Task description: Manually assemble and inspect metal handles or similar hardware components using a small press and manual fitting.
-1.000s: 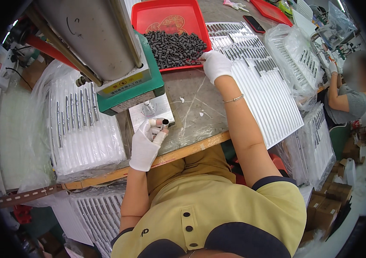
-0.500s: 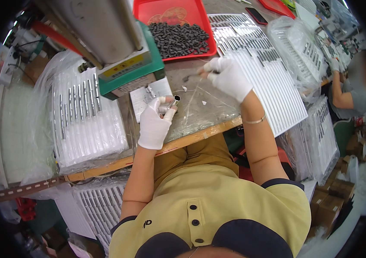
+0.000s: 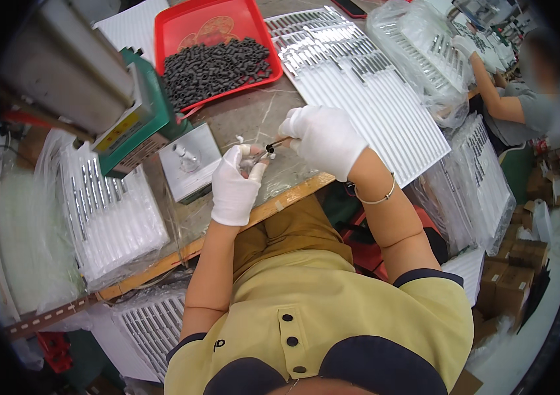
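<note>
My left hand (image 3: 235, 191), in a white glove, is closed around a short shiny metal tube (image 3: 258, 158). The tube's open end points up and to the right. In my gloved right hand (image 3: 326, 139) is a thin tool (image 3: 281, 142) with a dark tip, pinched between the fingers. That tip is at the mouth of the tube; whether it goes inside is too small to tell. Left of the hands stands a bench press (image 3: 89, 72) with a green body, and by it a white-topped block (image 3: 194, 164) bearing a small upright metal fitting (image 3: 184, 157).
Behind the hands lies a red tray (image 3: 273, 56) with many small black sleeves (image 3: 217, 69). White ribbed racks (image 3: 385, 125) with metal tubes lie to the right; another rack (image 3: 118, 230) lies left. A wooden edge (image 3: 293, 192) borders the bench. Another person (image 3: 517, 99) works at far right.
My right hand has moved left and down, bringing the tool's tip to the tube held in my left hand. The view has shifted, so the press and tray appear farther left.
</note>
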`<state>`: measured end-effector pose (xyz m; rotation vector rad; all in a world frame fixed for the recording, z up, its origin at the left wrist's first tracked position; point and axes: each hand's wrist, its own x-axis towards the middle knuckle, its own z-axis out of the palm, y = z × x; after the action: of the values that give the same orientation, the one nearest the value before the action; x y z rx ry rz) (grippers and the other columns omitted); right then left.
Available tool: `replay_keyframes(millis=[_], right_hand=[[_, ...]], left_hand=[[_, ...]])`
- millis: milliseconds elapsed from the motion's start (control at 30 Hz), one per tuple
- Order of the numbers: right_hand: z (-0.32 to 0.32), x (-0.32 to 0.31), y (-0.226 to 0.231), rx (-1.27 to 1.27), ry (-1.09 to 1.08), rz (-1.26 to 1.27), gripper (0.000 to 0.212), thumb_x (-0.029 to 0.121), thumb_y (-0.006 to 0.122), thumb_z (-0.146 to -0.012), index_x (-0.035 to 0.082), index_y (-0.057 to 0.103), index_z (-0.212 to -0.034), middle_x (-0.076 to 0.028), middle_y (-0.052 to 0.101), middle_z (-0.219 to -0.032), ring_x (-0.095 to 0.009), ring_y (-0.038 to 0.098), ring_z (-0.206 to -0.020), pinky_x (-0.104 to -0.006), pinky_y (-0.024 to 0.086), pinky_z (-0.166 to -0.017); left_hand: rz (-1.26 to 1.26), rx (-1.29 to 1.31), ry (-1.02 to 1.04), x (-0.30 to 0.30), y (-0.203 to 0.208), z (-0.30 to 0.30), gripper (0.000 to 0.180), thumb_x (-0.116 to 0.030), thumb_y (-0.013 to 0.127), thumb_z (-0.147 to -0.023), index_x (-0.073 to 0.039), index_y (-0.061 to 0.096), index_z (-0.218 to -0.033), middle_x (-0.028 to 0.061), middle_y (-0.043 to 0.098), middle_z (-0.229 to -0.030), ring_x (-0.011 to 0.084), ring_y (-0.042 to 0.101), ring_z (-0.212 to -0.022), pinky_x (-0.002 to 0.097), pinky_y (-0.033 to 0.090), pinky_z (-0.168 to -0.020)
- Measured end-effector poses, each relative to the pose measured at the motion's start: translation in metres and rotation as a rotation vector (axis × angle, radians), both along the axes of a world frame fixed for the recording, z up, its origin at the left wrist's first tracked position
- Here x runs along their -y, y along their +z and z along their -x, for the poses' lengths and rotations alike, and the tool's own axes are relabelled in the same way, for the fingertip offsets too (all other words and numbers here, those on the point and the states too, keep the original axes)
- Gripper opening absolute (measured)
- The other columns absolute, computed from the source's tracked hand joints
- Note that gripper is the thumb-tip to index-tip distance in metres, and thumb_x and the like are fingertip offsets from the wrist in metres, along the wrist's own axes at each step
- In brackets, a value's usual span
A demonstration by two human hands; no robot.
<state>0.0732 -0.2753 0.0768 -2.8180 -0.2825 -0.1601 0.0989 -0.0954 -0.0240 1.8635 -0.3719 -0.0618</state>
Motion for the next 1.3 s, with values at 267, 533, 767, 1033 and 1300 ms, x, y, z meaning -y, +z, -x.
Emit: replay_keyframes(millis=[267,533,767,1033,1300], right_hand=[[-0.079,0.116,-0.026,-0.041,-0.432,-0.284,0.021,0.013,0.059,-0.085,0.006,0.066,-0.104,-0.013,0.068,-0.101,-0.026,0.064,-0.093,-0.0325,0.049,-0.083],[-0.151,0.18,-0.107,-0.196,-0.84,-0.026,0.042,0.038,0.062,-0.081,0.003,0.068,-0.104,-0.022,0.061,-0.113,-0.035,0.059,-0.107,-0.0405,0.047,-0.091],[-0.131,0.163,-0.055,-0.125,-0.71,0.002,0.034,0.029,0.059,-0.079,0.003,0.068,-0.1,-0.02,0.066,-0.102,-0.033,0.064,-0.097,-0.0388,0.049,-0.086],[0.011,-0.035,-0.003,0.084,-0.13,-0.79,0.02,0.006,0.069,-0.072,0.002,0.062,-0.09,-0.01,0.069,-0.078,-0.011,0.065,-0.066,-0.0238,0.052,-0.061],[0.006,-0.076,-0.038,0.216,0.123,-0.495,0.022,0.01,0.073,-0.07,0.005,0.059,-0.086,-0.012,0.066,-0.074,-0.026,0.067,-0.067,-0.0319,0.054,-0.062]], left_hand=[[0.46,-0.413,-0.151,-0.007,0.009,-0.005,0.027,0.007,0.06,-0.08,-0.003,0.052,-0.105,0.0063,0.061,-0.101,0.0128,0.062,-0.087,0.0208,0.046,-0.063],[0.487,-0.384,-0.112,-0.011,0.013,-0.019,0.032,0.017,0.059,-0.074,-0.001,0.055,-0.1,0.009,0.058,-0.108,0.0144,0.06,-0.096,0.0241,0.049,-0.08],[0.357,-0.226,-0.058,-0.034,0.006,-0.012,0.023,0.006,0.068,-0.077,-0.002,0.059,-0.096,0.0032,0.063,-0.096,0.0061,0.059,-0.08,0.0176,0.043,-0.064],[0.295,-0.294,-0.083,-0.05,0.001,0.005,0.025,0.004,0.07,-0.077,-0.001,0.061,-0.1,0.0015,0.065,-0.085,0.0052,0.058,-0.073,0.019,0.043,-0.061],[0.421,-0.368,0.018,-0.071,0.004,0.024,0.023,-0.003,0.074,-0.076,-0.002,0.063,-0.096,-0.0005,0.063,-0.079,0.0037,0.057,-0.07,0.0181,0.042,-0.06]])
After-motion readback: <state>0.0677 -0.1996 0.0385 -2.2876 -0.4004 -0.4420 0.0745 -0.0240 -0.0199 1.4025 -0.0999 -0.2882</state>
